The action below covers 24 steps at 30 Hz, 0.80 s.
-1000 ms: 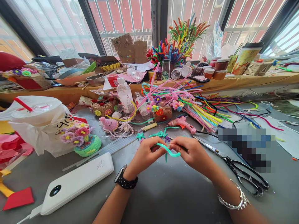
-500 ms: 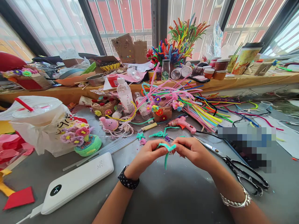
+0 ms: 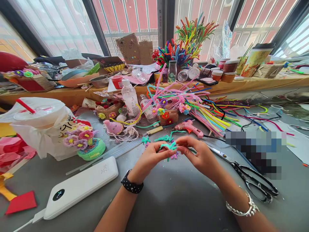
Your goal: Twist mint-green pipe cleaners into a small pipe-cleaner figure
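Observation:
Both my hands meet over the grey table [image 3: 173, 196] and pinch one teal pipe cleaner [image 3: 168, 146], bent into a small loop between the fingertips. My left hand [image 3: 151, 158], with a black watch on its wrist, grips the left end. My right hand [image 3: 198, 154], with a silver bracelet, grips the right end. A small pink fuzzy piece [image 3: 174, 156] lies just under the fingers. Finished teal shapes [image 3: 164, 139] lie right behind my hands.
Black scissors [image 3: 256, 183] lie to the right, a pink glue gun [image 3: 190, 127] behind my hands. A white power bank [image 3: 79, 187] is at the left, beside a green flower pot [image 3: 84, 141] and a bagged drink cup [image 3: 40, 124]. Several pipe cleaners [image 3: 207, 116] spread behind.
The teal pipe cleaner's hanging tail has been folded up into a tighter loop. Both hands have shifted slightly up and away from me, fingers closer together.

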Motion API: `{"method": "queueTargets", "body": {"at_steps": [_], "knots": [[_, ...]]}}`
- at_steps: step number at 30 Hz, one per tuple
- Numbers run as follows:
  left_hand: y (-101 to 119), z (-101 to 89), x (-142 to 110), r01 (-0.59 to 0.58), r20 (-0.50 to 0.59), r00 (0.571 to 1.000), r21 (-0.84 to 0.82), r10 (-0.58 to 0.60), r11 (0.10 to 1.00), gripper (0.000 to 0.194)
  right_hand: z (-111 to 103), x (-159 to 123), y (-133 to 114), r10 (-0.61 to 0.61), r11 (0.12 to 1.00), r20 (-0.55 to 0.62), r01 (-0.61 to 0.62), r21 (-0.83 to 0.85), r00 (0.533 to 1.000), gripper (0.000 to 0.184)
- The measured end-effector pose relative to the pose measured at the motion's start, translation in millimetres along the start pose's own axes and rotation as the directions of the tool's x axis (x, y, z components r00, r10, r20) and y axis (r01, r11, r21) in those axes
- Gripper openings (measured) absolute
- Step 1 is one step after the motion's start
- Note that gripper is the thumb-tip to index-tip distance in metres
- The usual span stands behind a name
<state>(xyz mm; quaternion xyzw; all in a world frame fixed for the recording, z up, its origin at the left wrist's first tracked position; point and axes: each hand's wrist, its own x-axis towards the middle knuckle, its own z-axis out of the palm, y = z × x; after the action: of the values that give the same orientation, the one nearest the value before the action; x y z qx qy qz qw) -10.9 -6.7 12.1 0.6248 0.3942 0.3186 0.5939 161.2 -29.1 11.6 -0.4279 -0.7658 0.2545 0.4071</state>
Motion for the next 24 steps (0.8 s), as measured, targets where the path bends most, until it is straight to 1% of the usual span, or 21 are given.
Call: {"method": "queueTargets", "body": {"at_steps": [2,3,5,7,8,10,11,13,15,17,19,20,22,24], "knots": [[0,0.5,0,0.029,0.01,1.0,-0.069,-0.029,0.997,0.025,2,-1,1,-0.134,0.986,-0.076,0.125,-0.109,0.988,0.014],[0,0.9,0,0.048,0.021,0.999,-0.11,-0.046,0.993,0.025,3,-2,2,-0.209,0.964,-0.101,0.188,-0.188,0.973,0.014],[-2,1.5,0,0.094,0.06,0.995,-0.189,-0.084,0.978,0.025,4,-5,4,-0.349,0.885,-0.106,0.29,-0.364,0.931,0.014],[-3,2.4,0,0.128,0.102,0.989,-0.243,-0.106,0.962,0.026,5,-6,6,-0.449,0.782,-0.082,0.347,-0.518,0.89,0.016],[-4,3.0,0,0.134,0.112,0.988,-0.257,-0.108,0.957,0.026,6,-7,6,-0.479,0.734,-0.063,0.36,-0.576,0.875,0.017],[-4,4.4,1,0.114,0.094,0.991,-0.255,-0.093,0.96,0.027,9,-7,8,-0.502,0.67,-0.031,0.367,-0.645,0.864,0.018],[-4,4.9,1,0.09,0.064,0.995,-0.234,-0.077,0.968,0.027,10,-7,8,-0.491,0.665,-0.023,0.358,-0.656,0.871,0.018],[-3,5.3,1,0.025,-0.017,0.999,-0.142,-0.028,0.99,0.026,11,-6,8,-0.434,0.705,-0.021,0.325,-0.63,0.901,0.017],[-1,4.1,0,-0.036,-0.08,0.996,0.01,0.037,0.999,0.023,11,-5,7,-0.343,0.794,-0.023,0.277,-0.541,0.939,0.018],[0,1.0,-1,-0.102,-0.104,0.987,0.193,0.124,0.976,0.016,7,-5,3,-0.23,0.89,-0.001,0.21,-0.404,0.973,0.016],[2,-3.2,-3,-0.183,-0.09,0.969,0.362,0.23,0.914,0.009,2,-4,-1,-0.109,0.959,0.042,0.116,-0.257,0.993,0.012],[2,-5.3,-4,-0.228,-0.069,0.957,0.43,0.283,0.874,0.009,-1,-4,-3,-0.05,0.979,0.068,0.062,-0.196,0.996,0.011],[3,-8.3,-4,-0.284,-0.014,0.943,0.489,0.333,0.825,0.01,-7,-2,-6,0.054,0.996,0.146,-0.043,-0.08,0.988,0.012],[2,-8.8,-4,-0.306,0.021,0.94,0.493,0.34,0.814,0.01,-11,-1,-6,0.141,0.987,0.24,-0.154,0.037,0.96,0.014]]}}
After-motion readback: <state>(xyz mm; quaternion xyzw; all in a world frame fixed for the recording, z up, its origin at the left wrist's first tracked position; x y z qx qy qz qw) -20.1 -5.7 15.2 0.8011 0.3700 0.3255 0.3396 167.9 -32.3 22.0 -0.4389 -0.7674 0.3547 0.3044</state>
